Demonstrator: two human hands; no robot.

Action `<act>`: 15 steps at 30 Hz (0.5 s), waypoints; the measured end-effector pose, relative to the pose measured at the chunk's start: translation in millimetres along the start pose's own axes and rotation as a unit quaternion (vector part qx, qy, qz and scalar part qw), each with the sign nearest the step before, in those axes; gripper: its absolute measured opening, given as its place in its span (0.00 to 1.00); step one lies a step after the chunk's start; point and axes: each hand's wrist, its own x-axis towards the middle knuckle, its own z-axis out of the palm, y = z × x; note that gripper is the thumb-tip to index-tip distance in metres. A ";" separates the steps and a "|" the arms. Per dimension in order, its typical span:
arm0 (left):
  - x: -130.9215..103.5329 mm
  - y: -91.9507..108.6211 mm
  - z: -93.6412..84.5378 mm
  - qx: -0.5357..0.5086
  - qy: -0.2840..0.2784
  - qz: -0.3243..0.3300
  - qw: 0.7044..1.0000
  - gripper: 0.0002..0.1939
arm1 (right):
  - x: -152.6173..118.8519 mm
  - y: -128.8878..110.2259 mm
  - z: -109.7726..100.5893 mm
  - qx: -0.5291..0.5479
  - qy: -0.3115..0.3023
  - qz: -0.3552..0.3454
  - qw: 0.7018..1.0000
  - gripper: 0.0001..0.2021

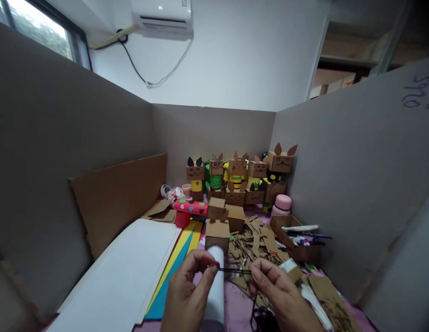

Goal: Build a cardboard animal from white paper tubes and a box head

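Between my two hands a thin black string [235,271] is stretched in what looks like a doubled strand. My left hand [190,288] pinches one end, where a small red bit shows at the fingertips. The other end is pinched by my right hand [278,293]. From the right hand the string hangs down to a tangled black bundle [265,319] at the bottom edge. Behind the left hand lies a white paper roll [216,295], its far end near a cardboard box head [217,233] with ears.
Large white sheets [128,272] and yellow and blue paper [176,272] lie at left. Cardboard scraps [256,240] are heaped right of centre. A box of pens [304,244] and a pink bottle [282,204] stand at right. Several cardboard animal figures [237,166] line the back; grey partitions enclose the table.
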 end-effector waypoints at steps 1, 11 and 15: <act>0.1 -0.4 0.0 0.007 -0.015 -0.004 1.000 0.05 | 0.1 0.3 -0.9 0.008 0.008 0.001 1.000 0.19; -1.5 10.5 2.4 -0.082 -0.092 -0.077 0.989 0.07 | -2.5 -6.9 -9.8 -0.009 0.032 0.014 0.999 0.18; -1.9 14.1 -1.2 -0.099 -0.108 -0.089 0.985 0.07 | -0.8 -8.1 -9.9 -0.027 0.037 0.024 0.999 0.19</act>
